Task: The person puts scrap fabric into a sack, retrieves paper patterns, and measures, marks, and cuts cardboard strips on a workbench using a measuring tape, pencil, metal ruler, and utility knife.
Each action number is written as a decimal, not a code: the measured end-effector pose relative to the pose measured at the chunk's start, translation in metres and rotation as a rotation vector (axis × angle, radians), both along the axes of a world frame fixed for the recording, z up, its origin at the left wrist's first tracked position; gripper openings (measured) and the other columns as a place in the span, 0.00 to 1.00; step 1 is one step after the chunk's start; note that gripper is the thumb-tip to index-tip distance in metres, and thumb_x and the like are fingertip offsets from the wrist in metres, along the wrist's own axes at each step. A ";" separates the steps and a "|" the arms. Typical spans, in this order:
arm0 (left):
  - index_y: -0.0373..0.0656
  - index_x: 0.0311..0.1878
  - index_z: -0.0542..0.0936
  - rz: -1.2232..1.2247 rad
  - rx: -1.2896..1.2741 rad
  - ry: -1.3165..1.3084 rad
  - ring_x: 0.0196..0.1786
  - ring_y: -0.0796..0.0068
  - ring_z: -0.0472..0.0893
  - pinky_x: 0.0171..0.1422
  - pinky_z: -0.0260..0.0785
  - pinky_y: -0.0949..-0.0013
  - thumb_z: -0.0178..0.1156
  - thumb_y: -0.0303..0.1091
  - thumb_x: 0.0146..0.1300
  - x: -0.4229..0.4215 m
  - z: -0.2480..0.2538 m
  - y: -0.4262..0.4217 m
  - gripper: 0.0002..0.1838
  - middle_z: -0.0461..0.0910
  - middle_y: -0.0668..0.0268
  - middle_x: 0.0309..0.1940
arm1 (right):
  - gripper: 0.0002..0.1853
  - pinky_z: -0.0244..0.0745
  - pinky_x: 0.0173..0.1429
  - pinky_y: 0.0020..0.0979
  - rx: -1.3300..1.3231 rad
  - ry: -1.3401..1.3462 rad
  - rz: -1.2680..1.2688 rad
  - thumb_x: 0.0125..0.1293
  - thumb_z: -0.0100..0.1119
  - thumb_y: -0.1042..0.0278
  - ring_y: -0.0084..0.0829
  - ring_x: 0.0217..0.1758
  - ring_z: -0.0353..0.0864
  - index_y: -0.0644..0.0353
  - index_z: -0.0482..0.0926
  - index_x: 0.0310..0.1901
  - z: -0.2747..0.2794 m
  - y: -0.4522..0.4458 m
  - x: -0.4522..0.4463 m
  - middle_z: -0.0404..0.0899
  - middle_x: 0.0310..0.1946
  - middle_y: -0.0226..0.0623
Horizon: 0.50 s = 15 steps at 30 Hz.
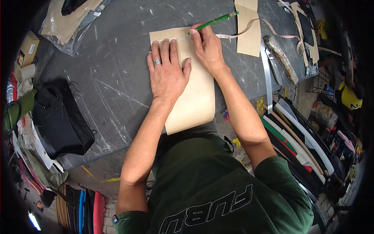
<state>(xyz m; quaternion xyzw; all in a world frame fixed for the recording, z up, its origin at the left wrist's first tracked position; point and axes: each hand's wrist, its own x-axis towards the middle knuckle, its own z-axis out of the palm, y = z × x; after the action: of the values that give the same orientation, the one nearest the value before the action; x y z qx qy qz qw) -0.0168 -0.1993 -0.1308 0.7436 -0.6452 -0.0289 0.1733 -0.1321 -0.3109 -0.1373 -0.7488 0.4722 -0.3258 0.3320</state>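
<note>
A long sheet of brown paper (194, 99) lies on the dark table, its near end curling over the edge towards me. Across its far end runs a pale measuring tape (230, 36), which trails off to the right. My left hand (168, 74), with a ring on one finger, rests flat on the sheet, fingertips on the tape. In my right hand (208, 48) is a green pencil (216, 22), slanted up to the right, its point down near the tape. The fingers of that hand are closed round the pencil.
Another brown paper piece (248, 33) lies at the far right. Beside it are a metal ruler (267, 78), a cutter (276, 70) and a rough, worn bar (281, 58). A black bag (62, 117) sits left. Material rolls (300, 140) stand right, below the table.
</note>
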 end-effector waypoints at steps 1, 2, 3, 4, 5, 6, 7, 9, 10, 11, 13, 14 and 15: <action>0.36 0.73 0.68 -0.001 0.001 -0.001 0.77 0.44 0.59 0.80 0.50 0.42 0.59 0.50 0.71 0.000 0.000 0.000 0.35 0.67 0.51 0.71 | 0.10 0.74 0.38 0.34 -0.005 0.003 0.000 0.79 0.57 0.63 0.35 0.30 0.80 0.61 0.76 0.51 0.000 0.000 0.000 0.81 0.30 0.40; 0.36 0.73 0.68 -0.001 0.001 -0.002 0.77 0.44 0.59 0.80 0.50 0.42 0.59 0.51 0.71 0.000 0.000 0.000 0.35 0.67 0.51 0.71 | 0.10 0.74 0.38 0.34 -0.005 0.003 0.001 0.79 0.57 0.63 0.35 0.30 0.80 0.61 0.76 0.51 0.000 0.001 0.000 0.81 0.30 0.40; 0.36 0.73 0.68 0.000 0.001 -0.002 0.77 0.44 0.59 0.80 0.50 0.42 0.59 0.51 0.71 0.001 0.000 0.000 0.35 0.67 0.51 0.71 | 0.10 0.74 0.38 0.34 -0.014 0.011 0.000 0.78 0.57 0.63 0.35 0.30 0.80 0.61 0.76 0.51 0.000 0.001 0.001 0.81 0.30 0.40; 0.36 0.73 0.68 0.001 0.000 -0.001 0.77 0.44 0.59 0.80 0.50 0.42 0.59 0.51 0.71 0.001 0.000 0.000 0.35 0.67 0.51 0.71 | 0.10 0.74 0.37 0.34 -0.023 0.020 0.000 0.78 0.58 0.64 0.34 0.30 0.79 0.61 0.76 0.51 0.000 0.002 0.001 0.81 0.29 0.40; 0.36 0.73 0.68 0.002 0.000 0.001 0.77 0.44 0.59 0.80 0.50 0.42 0.59 0.51 0.71 0.000 0.000 0.000 0.35 0.67 0.52 0.71 | 0.10 0.73 0.37 0.34 -0.033 0.030 0.000 0.78 0.58 0.64 0.33 0.29 0.79 0.61 0.76 0.51 0.000 0.002 0.001 0.80 0.29 0.40; 0.36 0.73 0.68 0.002 0.000 0.002 0.77 0.44 0.60 0.80 0.50 0.42 0.59 0.51 0.71 0.000 0.000 0.000 0.35 0.67 0.52 0.71 | 0.10 0.73 0.37 0.34 -0.033 0.030 0.002 0.78 0.58 0.64 0.33 0.29 0.79 0.61 0.76 0.51 -0.001 0.002 0.001 0.80 0.29 0.40; 0.36 0.73 0.68 0.005 -0.001 0.002 0.77 0.44 0.60 0.80 0.50 0.42 0.59 0.51 0.71 0.001 0.000 0.001 0.35 0.67 0.52 0.71 | 0.10 0.73 0.36 0.34 -0.033 0.021 0.013 0.78 0.58 0.64 0.33 0.29 0.79 0.61 0.76 0.51 -0.002 0.002 0.001 0.80 0.29 0.40; 0.36 0.73 0.68 0.007 -0.001 0.002 0.77 0.45 0.60 0.80 0.50 0.42 0.59 0.51 0.71 0.001 0.000 0.000 0.35 0.67 0.52 0.71 | 0.09 0.73 0.36 0.34 -0.038 0.004 0.032 0.78 0.59 0.65 0.32 0.28 0.78 0.61 0.76 0.50 -0.003 0.002 0.002 0.80 0.28 0.39; 0.36 0.73 0.68 0.006 -0.003 0.002 0.77 0.45 0.60 0.81 0.50 0.42 0.59 0.51 0.71 0.001 0.000 0.000 0.35 0.67 0.52 0.71 | 0.09 0.73 0.36 0.34 -0.044 0.006 0.032 0.78 0.59 0.65 0.32 0.28 0.78 0.61 0.76 0.50 -0.003 0.002 0.001 0.80 0.28 0.39; 0.36 0.73 0.68 0.004 -0.010 0.004 0.77 0.45 0.60 0.81 0.50 0.42 0.59 0.51 0.71 0.000 0.001 0.000 0.35 0.67 0.52 0.71 | 0.08 0.75 0.38 0.35 0.038 -0.025 -0.002 0.77 0.59 0.66 0.37 0.31 0.80 0.61 0.77 0.49 -0.001 0.002 -0.001 0.81 0.31 0.40; 0.36 0.73 0.68 0.007 -0.003 0.003 0.77 0.46 0.60 0.81 0.50 0.43 0.59 0.51 0.71 0.000 0.002 0.000 0.35 0.67 0.52 0.71 | 0.06 0.78 0.44 0.38 0.194 -0.089 -0.061 0.75 0.60 0.68 0.47 0.37 0.83 0.61 0.78 0.46 0.003 0.001 -0.001 0.83 0.38 0.43; 0.37 0.73 0.68 0.009 -0.004 0.002 0.77 0.46 0.60 0.81 0.50 0.44 0.58 0.51 0.71 0.001 0.004 0.000 0.35 0.68 0.52 0.71 | 0.06 0.78 0.44 0.38 0.180 -0.089 -0.059 0.75 0.60 0.68 0.47 0.37 0.83 0.61 0.78 0.46 0.006 0.002 0.001 0.83 0.38 0.43; 0.37 0.73 0.68 0.008 -0.022 0.003 0.77 0.46 0.60 0.81 0.50 0.44 0.58 0.51 0.71 0.002 0.005 0.001 0.35 0.68 0.52 0.71 | 0.06 0.79 0.46 0.38 0.149 -0.157 -0.077 0.74 0.60 0.69 0.47 0.40 0.83 0.61 0.78 0.48 0.007 0.003 0.003 0.84 0.40 0.44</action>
<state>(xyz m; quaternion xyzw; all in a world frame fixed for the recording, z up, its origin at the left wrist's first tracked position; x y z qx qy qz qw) -0.0152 -0.1987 -0.1256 0.7443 -0.6420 -0.0225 0.1826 -0.1292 -0.3076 -0.1306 -0.6755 0.4959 -0.3601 0.4101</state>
